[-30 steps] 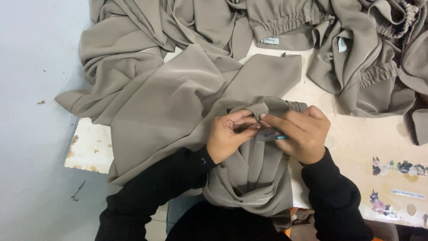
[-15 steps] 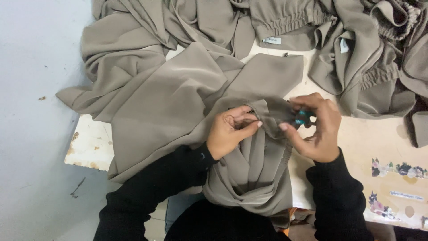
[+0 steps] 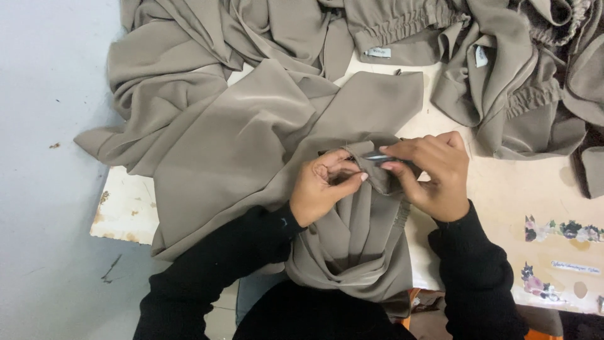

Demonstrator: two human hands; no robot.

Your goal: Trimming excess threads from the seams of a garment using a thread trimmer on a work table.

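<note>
Taupe woven fabric garment (image 3: 251,145), smooth and draped, is spread over the near left part of the cream tabletop (image 3: 503,189), one end hanging off the near edge into the lap. A gathered fold of it is pinched at the middle of the near edge. The left hand (image 3: 324,189) is curled nearly closed, thumb and forefinger clamped on the fold. The right hand (image 3: 434,173) is also closed, a small slim metal tool with a bluish tip (image 3: 377,157) gripped between thumb and fingers and laid against the same fold; the tool's kind cannot be told. Work is judged midway on this piece: the spot under the tool is being treated, the rest lies unfolded. More taupe garments with elastic-gathered bands (image 3: 503,69) are heaped along the far edge, small white labels (image 3: 379,53) showing; whether finished or waiting cannot be told. Flower stickers (image 3: 560,230) are noted by the near right corner.
</note>
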